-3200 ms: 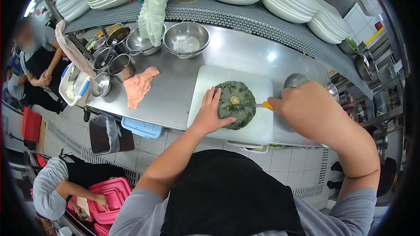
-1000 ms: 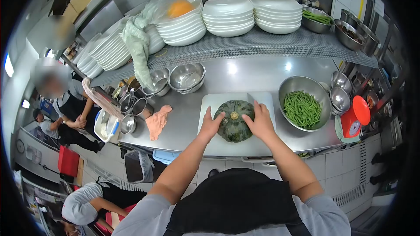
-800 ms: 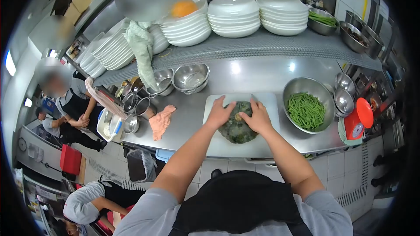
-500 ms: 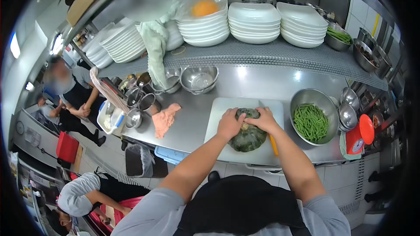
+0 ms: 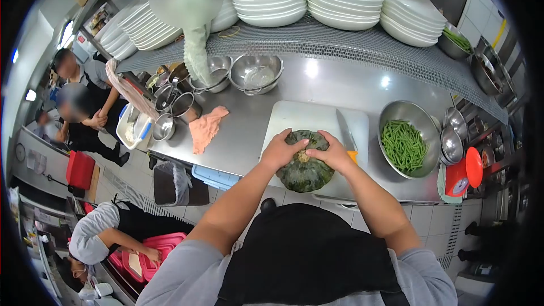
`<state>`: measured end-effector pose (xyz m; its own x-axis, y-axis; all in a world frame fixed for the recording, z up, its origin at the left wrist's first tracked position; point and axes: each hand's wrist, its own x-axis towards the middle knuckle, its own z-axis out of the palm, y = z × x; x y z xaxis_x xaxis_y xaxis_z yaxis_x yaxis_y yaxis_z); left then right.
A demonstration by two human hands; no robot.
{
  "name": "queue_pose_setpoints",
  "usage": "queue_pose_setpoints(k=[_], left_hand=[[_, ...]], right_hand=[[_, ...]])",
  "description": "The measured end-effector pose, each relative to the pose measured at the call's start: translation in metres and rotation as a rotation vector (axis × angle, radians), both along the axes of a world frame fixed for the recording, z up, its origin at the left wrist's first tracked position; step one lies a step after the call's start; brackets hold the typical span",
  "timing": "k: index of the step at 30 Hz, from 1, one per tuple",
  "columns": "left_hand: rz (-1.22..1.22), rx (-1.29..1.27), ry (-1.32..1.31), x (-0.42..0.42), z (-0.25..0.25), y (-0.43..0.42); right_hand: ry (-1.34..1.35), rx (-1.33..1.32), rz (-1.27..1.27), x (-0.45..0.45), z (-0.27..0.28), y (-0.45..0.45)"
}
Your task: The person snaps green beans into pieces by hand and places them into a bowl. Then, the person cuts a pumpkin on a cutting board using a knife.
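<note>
Both my hands grip a dark green pumpkin (image 5: 306, 177), its pale stem facing up between my thumbs. My left hand (image 5: 281, 152) is wrapped round its left side, my right hand (image 5: 333, 154) round its right. The pumpkin is over the front edge of a white cutting board (image 5: 283, 116); whether it touches the board I cannot tell. A knife (image 5: 345, 127) with a yellow handle lies on the board just beyond my right hand, which hides part of the handle.
Right of the board stands a steel bowl (image 5: 422, 112) of cut green beans (image 5: 403, 146), near a red scale (image 5: 462, 175). An orange cloth (image 5: 208, 129) and steel bowls (image 5: 256, 73) lie to the left. Stacked white plates (image 5: 344, 0) fill the shelf above. Several people are at left.
My hands have drawn the pumpkin toward my body, to the board's front edge, and more of the knife blade now shows. My view has shifted a little.
</note>
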<state>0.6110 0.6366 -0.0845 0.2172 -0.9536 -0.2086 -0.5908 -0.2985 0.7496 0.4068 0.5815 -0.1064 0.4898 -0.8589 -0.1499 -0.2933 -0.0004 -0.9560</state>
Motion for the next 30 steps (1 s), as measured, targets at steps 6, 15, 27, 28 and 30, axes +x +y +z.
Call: queue_pose_setpoints(k=[6,15,27,28,30], left_hand=[[0.098,0.015,0.090,0.002,0.007,0.002],[0.007,0.464,0.737,0.032,0.020,0.019],[0.193,-0.047,0.614,0.015,0.012,0.002],[0.264,-0.049,0.538,0.014,0.008,0.004],[0.248,-0.036,0.527,0.015,0.006,0.002]], right_hand=[[0.019,0.044,-0.022,-0.004,0.009,0.007],[-0.169,0.555,-0.156,-0.015,0.015,0.033],[0.131,-0.447,-0.117,-0.004,0.024,0.018],[0.138,-0.420,-0.152,-0.003,0.024,0.021],[0.145,-0.391,-0.178,0.000,0.026,0.028]])
